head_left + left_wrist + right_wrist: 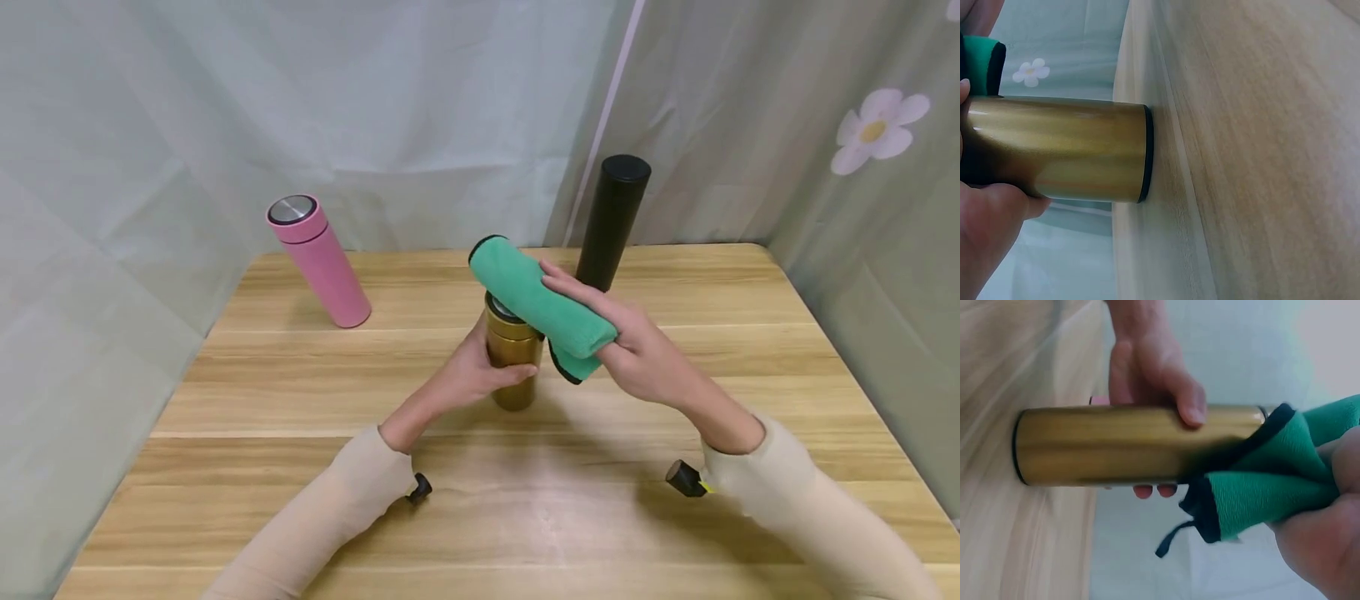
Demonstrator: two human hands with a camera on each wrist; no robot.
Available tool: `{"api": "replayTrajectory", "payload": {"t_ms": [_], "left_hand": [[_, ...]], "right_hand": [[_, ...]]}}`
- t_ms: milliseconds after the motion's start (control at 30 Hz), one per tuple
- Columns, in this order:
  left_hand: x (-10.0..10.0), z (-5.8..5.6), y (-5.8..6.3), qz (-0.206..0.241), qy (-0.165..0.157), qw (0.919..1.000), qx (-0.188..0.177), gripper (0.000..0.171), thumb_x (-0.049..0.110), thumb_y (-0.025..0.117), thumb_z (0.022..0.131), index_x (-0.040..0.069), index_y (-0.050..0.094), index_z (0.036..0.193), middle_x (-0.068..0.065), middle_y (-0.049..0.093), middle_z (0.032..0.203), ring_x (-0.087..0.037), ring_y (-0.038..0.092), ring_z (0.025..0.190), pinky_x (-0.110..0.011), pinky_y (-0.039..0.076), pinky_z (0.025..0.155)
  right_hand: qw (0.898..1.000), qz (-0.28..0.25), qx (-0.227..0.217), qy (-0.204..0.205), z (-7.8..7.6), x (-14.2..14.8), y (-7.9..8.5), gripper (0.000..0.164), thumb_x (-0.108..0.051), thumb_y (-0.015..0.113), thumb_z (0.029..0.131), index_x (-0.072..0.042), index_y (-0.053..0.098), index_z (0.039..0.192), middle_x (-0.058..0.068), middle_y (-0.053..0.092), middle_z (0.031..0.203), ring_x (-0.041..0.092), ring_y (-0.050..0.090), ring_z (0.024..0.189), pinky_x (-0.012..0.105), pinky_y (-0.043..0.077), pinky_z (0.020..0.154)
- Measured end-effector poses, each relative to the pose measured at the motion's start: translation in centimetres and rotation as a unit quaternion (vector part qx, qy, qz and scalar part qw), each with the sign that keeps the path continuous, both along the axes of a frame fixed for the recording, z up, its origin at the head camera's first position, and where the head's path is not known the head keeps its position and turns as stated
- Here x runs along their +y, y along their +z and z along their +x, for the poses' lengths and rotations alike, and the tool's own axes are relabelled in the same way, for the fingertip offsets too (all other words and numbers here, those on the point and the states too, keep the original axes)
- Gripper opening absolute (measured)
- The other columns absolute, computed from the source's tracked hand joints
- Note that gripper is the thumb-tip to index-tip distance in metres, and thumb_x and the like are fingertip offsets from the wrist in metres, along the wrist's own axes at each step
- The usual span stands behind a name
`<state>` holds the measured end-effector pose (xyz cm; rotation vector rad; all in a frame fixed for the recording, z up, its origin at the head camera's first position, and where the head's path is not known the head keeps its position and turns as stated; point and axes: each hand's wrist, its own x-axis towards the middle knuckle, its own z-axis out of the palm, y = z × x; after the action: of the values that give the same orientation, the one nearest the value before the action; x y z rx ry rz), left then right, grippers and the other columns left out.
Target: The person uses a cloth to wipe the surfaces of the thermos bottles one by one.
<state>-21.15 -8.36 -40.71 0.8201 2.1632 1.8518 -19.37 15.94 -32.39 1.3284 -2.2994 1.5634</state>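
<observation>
My left hand [477,367] grips a gold vacuum flask [513,387] around its middle, thumb across the near side. The flask is upright at the middle of the table; its black-rimmed base [1148,153] shows in the left wrist view. A folded green cloth [536,292] with dark edging is held in my right hand [637,350], fingers over the top. In the right wrist view the cloth [1272,506] lies against the upper part of the flask [1110,447], bunched between thumb and fingers. Part of the flask's silver lid is hidden by the cloth.
A pink flask [327,271] stands at the back left of the wooden table [300,492]. Behind my right hand stands a tall black flask [613,221], its lower part hidden. Pale curtains [420,125] hang behind the table and at both sides.
</observation>
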Motion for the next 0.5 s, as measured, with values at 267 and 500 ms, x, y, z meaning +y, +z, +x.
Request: {"api": "replayTrajectory", "payload": {"t_ms": [267, 500], "left_hand": [[0.1, -0.2, -0.2, 0.014, -0.011, 0.9998, 0.01, 0.084, 0.006, 0.077, 0.092, 0.019, 0.024, 0.155, -0.009, 0.054, 0.134, -0.025, 0.058, 0.12, -0.045, 0.048, 0.105], [-0.1, -0.3, -0.5, 0.022, -0.026, 0.9991, 0.026, 0.088, -0.001, 0.075, 0.092, 0.016, 0.02, 0.159, -0.009, 0.05, 0.14, -0.022, 0.053, 0.127, -0.041, 0.044, 0.109]], "right_hand": [[0.992, 0.03, 0.101, -0.067, 2.8, -0.5, -0.3, 0.07, 0.026, 0.041, 0.088, -0.002, 0.051, 0.15, 0.012, 0.036, 0.164, 0.033, 0.03, 0.152, 0.034, 0.03, 0.121], [0.977, 0.089, 0.165, -0.105, 5.0, -0.9, -0.1, 0.061, 0.021, 0.043, 0.09, 0.0, 0.055, 0.146, 0.014, 0.038, 0.162, 0.033, 0.03, 0.152, 0.044, 0.028, 0.121]]}}
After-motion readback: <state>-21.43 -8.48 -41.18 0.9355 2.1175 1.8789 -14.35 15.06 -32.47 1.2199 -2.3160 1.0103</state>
